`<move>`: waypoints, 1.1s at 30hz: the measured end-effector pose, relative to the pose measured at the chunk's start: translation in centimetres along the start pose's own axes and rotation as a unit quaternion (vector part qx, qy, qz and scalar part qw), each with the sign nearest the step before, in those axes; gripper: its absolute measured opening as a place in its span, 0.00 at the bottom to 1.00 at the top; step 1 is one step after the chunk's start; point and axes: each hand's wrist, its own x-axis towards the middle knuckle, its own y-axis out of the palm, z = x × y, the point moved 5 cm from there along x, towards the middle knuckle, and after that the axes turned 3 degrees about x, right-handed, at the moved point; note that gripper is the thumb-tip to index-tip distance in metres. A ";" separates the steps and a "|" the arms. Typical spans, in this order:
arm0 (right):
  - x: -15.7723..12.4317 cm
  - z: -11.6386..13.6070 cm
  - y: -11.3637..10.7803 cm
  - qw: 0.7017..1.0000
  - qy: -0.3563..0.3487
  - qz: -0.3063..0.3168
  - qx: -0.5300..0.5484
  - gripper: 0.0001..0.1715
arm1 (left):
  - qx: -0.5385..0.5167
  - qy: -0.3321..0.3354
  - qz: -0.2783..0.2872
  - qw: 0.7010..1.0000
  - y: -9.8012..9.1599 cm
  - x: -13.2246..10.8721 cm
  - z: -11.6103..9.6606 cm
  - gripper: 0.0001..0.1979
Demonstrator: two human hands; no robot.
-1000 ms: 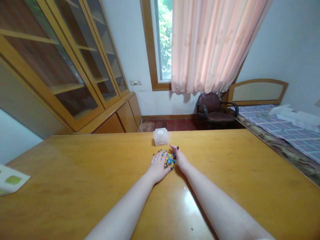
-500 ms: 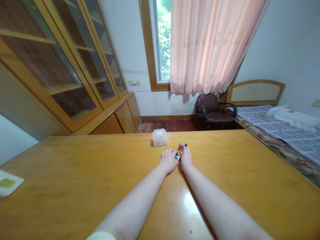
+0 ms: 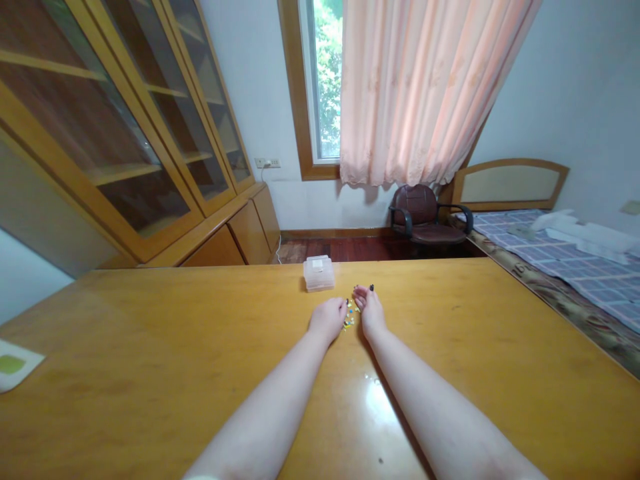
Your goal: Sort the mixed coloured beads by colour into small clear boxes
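Note:
Small colourful pieces (image 3: 350, 323), yellow, blue and white, lie scattered on the wooden table (image 3: 190, 373) between my two hands. They are too small to name. My left hand (image 3: 329, 317) rests at their left edge with its fingers curled in. Whether anything is inside that hand is hidden. On the other side, my right hand (image 3: 371, 313) stands on its edge beside the pieces, its fingers stretched forward and slightly bent, dark nails showing. Just beyond the left hand sits a clear plastic box (image 3: 319, 275), apparently with its lid down.
A white sheet with a green patch (image 3: 17, 364) lies at the table's left edge. Past the far edge are a brown armchair (image 3: 423, 210) and a bed (image 3: 560, 233). Glass-fronted cabinets (image 3: 150, 127) line the left wall.
My left hand has shifted slightly left and its fingers have curled in. More of the small pieces now show on the table between the hands. The right hand has barely moved.

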 end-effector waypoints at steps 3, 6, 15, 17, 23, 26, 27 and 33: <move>-0.1 -0.1 0.0 1.000 -0.001 0.000 0.003 0.20 | -0.080 -0.037 -0.058 0.994 -1.3 0.3 1.9 0.16; 0.0 -0.2 0.0 1.000 0.001 0.000 -0.001 0.20 | -0.182 -0.038 -0.067 0.980 -1.3 0.5 3.4 0.14; 0.0 -0.1 0.3 1.000 0.004 0.021 -0.001 0.21 | -0.237 -0.071 -0.048 0.968 -1.7 -0.1 5.6 0.15; -0.3 0.1 0.6 0.999 -0.018 0.038 -0.012 0.22 | -0.155 -0.031 -0.044 0.987 -2.6 -1.0 5.8 0.14; -1.5 -0.3 1.5 0.990 -0.033 0.109 -0.083 0.25 | 0.037 -0.122 -0.025 0.992 -2.2 -3.6 8.9 0.26; -2.0 -1.0 2.2 0.986 0.012 0.161 -0.045 0.29 | 0.030 -0.128 0.015 0.991 -0.7 -3.4 9.0 0.30; -2.2 -1.1 2.4 0.984 0.021 0.175 -0.028 0.30 | 0.023 -0.109 0.020 0.994 -0.3 -3.0 8.6 0.30; -1.5 0.1 1.7 0.992 -0.026 0.119 -0.015 0.28 | -0.001 -0.044 0.042 0.998 0.8 -0.9 5.2 0.31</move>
